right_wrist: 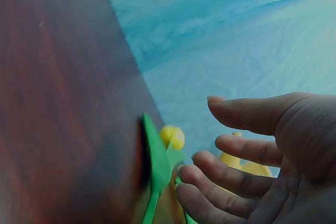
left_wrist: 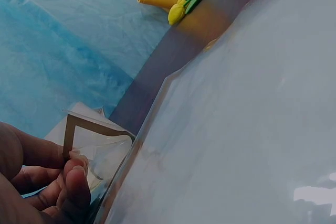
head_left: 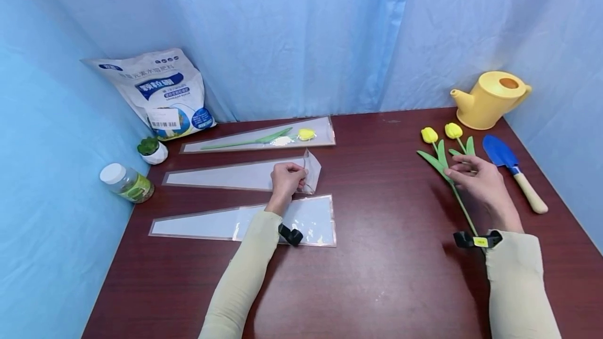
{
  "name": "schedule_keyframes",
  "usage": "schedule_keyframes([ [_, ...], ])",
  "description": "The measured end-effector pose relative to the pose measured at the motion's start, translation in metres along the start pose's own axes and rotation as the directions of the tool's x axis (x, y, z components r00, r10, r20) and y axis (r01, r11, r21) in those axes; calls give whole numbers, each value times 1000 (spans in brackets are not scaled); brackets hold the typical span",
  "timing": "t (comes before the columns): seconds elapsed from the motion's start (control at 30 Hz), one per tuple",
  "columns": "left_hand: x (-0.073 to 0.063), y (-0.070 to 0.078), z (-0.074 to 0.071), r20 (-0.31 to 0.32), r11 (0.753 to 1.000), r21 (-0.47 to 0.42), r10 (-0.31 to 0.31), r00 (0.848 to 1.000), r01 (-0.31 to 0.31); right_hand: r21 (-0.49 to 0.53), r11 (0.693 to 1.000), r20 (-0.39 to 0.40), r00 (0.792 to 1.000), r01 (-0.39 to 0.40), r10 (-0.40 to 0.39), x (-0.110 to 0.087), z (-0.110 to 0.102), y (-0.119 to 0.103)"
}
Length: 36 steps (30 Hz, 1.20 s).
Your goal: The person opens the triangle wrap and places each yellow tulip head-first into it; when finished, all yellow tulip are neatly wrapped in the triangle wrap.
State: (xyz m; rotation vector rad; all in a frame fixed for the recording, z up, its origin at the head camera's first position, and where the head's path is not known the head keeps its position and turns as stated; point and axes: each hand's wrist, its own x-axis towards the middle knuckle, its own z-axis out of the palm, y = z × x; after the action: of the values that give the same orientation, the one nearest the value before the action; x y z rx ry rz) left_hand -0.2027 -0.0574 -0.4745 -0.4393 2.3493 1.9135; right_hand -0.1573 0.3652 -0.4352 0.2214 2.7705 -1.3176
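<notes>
My left hand (head_left: 285, 182) pinches the edge of the wide end of the middle tapered flower sleeve (head_left: 226, 174), raising its clear front film away from the white back. In the left wrist view, thumb and fingers grip the brown-bordered corner of the film (left_wrist: 94, 125). Over on the right, my right hand (head_left: 485, 182) hovers beside two yellow tulips (head_left: 430, 135) with green leaves and long stems, its fingers loosely spread and holding nothing. A third tulip (head_left: 306, 134) lies inside the far sleeve (head_left: 221, 146). The near sleeve (head_left: 198, 226) lies flat.
A white fertilizer bag (head_left: 155, 93), a small potted succulent (head_left: 153, 150) and a white-capped jar (head_left: 127, 182) line the left side. At the back right stands a yellow watering can (head_left: 487, 101), with a blue trowel (head_left: 501, 151) nearby. Blue curtains (head_left: 301, 35) surround the table.
</notes>
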Motion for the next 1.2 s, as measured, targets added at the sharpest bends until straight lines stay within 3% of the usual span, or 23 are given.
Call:
schedule_keyframes([
  [0.2,0,-1,0,2,1000,-1,13,1000,-13,-183,983,5,1000,27,-26,-8,-3,14],
  [0.5,0,-2,-1,8,1000,-17,6,1000,-6,-355,934,103,995,32,5,-11,-5,28],
  [0.73,0,-1,0,5,1000,-2,12,1000,-12,-384,923,162,986,29,36,-19,-6,30],
  [0.93,-1,-1,0,-6,1000,23,16,1000,-16,-431,901,117,993,40,12,-27,-1,28],
  [1.2,-1,-1,0,-5,1000,24,14,1000,-14,-423,906,78,997,32,1,-31,3,28],
])
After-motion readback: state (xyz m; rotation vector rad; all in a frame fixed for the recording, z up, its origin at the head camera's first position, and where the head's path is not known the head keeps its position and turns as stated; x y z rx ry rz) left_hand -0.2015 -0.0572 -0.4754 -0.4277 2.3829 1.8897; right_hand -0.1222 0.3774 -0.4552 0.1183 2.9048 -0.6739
